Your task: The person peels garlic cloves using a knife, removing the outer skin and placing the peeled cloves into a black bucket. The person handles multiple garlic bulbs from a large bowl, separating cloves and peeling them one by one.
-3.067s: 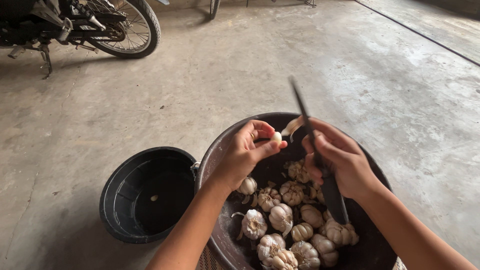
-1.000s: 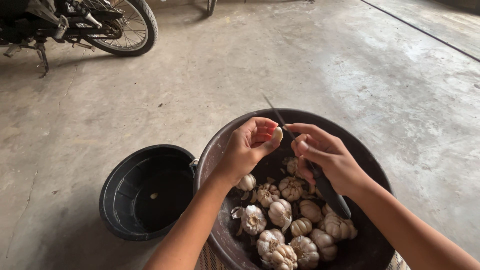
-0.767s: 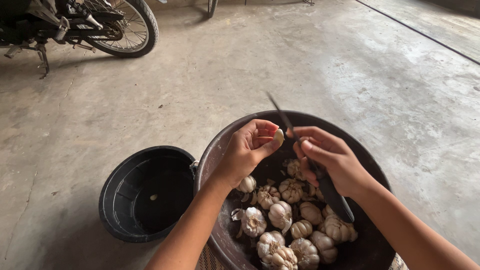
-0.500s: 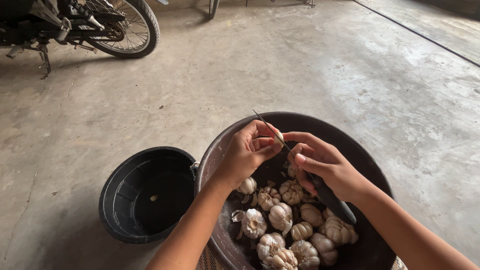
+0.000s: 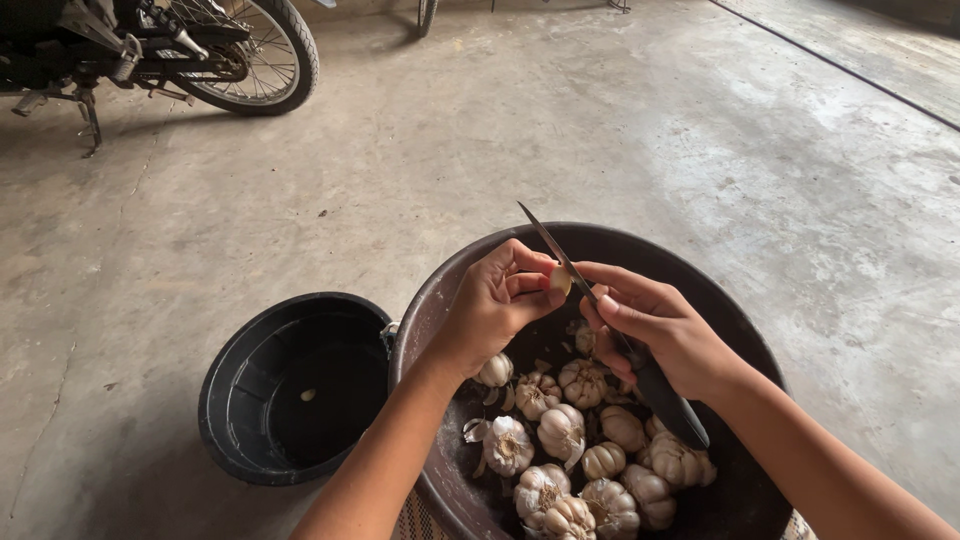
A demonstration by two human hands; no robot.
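Basically left hand (image 5: 490, 305) fingers pinch a small pale garlic clove (image 5: 558, 282) at frame centre, right hand (image 5: 655, 335) grips the dark-handled knife (image 5: 610, 330) against it; one peeled clove (image 5: 308, 395) in black tub (image 5: 232, 375), whole garlic bulbs (image 5: 575, 450) remain in big brown basin (image 5: 425, 315).

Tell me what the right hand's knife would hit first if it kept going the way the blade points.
The knife in the right hand points up and left, past the garlic clove in the left hand. Beyond its tip looks like bare concrete floor only, though depth is unclear.
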